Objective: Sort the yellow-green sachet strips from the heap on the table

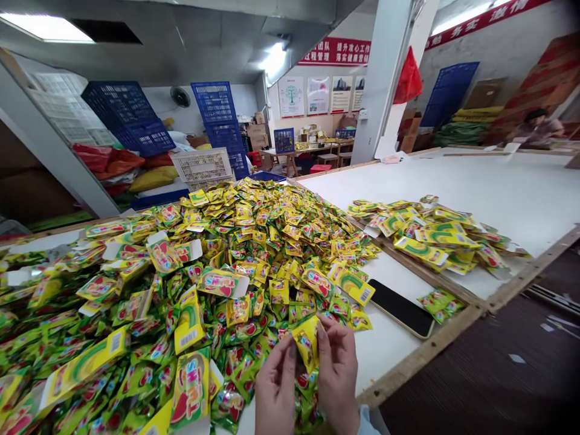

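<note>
Between my two hands, low in the middle of the view, is a small yellow sachet [306, 345]. My left hand [277, 380] pinches its left side with thumb and fingers. On its right edge, my right hand [338, 368] closes thumb and fingertips. Below and around the hands lie green watermelon-print sachets [308, 393], part of a big heap of yellow and green sachets [272, 217]. Printed flat cartons, such as a watermelon carton [191, 386] and a yellow carton [188, 320], rest on the heap to the left.
A black phone [401, 307] lies right of the heap, beside a few green sachets [440, 304]. Beyond a wooden divider strip [421, 266] sits a pile of filled-looking cartons [430, 232]. Blue crates [212, 109] stack behind. A person [539, 128] sits at the far right.
</note>
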`<move>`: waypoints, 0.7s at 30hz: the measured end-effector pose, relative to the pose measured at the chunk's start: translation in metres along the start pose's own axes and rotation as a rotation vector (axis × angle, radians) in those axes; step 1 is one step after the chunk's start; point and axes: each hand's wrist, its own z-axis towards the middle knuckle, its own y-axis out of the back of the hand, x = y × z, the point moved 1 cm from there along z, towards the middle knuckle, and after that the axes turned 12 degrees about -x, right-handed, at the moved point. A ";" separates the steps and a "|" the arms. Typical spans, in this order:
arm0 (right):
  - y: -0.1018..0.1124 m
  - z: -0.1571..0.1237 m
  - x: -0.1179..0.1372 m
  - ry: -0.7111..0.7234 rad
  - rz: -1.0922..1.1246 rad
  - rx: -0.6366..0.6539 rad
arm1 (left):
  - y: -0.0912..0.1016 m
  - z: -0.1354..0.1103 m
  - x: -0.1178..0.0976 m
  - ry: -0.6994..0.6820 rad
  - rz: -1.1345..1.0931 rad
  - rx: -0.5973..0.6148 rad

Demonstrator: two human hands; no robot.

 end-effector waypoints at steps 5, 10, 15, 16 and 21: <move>0.011 -0.008 -0.007 0.054 -0.109 0.014 | -0.007 -0.006 -0.008 0.006 -0.094 0.096; 0.014 0.012 0.025 -0.361 0.108 0.454 | -0.005 0.002 -0.019 -0.023 0.040 0.296; 0.038 0.039 0.033 -0.339 0.044 0.539 | -0.010 0.021 -0.050 -0.240 0.628 0.601; 0.045 0.044 0.030 -0.334 0.030 0.482 | -0.013 0.029 -0.060 -0.346 0.744 0.581; 0.077 0.057 0.011 -0.414 0.021 0.268 | -0.042 0.070 -0.095 -0.786 1.073 0.471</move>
